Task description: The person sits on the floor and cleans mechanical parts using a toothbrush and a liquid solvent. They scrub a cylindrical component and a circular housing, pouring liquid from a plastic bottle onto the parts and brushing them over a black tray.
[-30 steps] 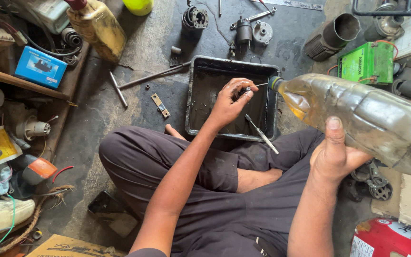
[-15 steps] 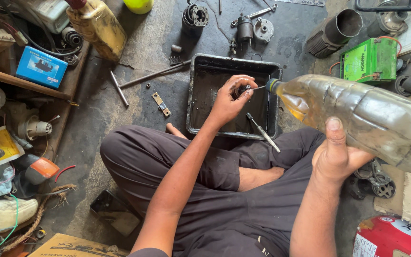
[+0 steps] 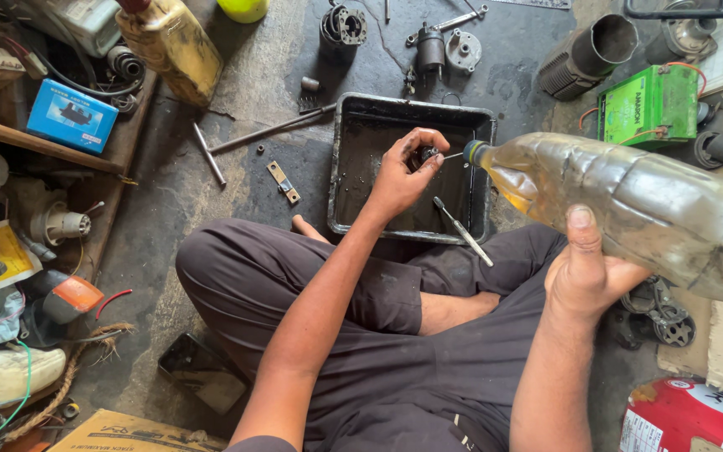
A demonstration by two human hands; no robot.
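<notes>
The small dark metal part (image 3: 427,154) sits pinched in the fingertips of the left hand (image 3: 402,174), held over the black tray (image 3: 353,172) on the floor. Against half a second ago the hand has hardly moved; it holds the part at the same spot above the tray's middle. The plastic bottle (image 3: 629,209), gripped around its body by the right hand (image 3: 589,272), stays tipped nearly level, its mouth (image 3: 472,151) just beside the part. A thin thread of the yellowish liquid appears to run from the mouth toward the part, though it is too fine to be sure. The liquid lies low in the bottle, near the neck.

To my eye this means the rinsing is under way and steady: both hands hold their places, so the pour goes on over the tray, which catches what drips.

A screwdriver (image 3: 462,232) leans across the tray's near edge, apart from both hands. The person sits cross-legged with the tray just beyond the knees. Further out on the concrete lie a flat metal bracket (image 3: 283,182), a long rod (image 3: 271,131), a green battery (image 3: 651,105), a blue box (image 3: 71,115) and a yellowish jug (image 3: 172,48).
</notes>
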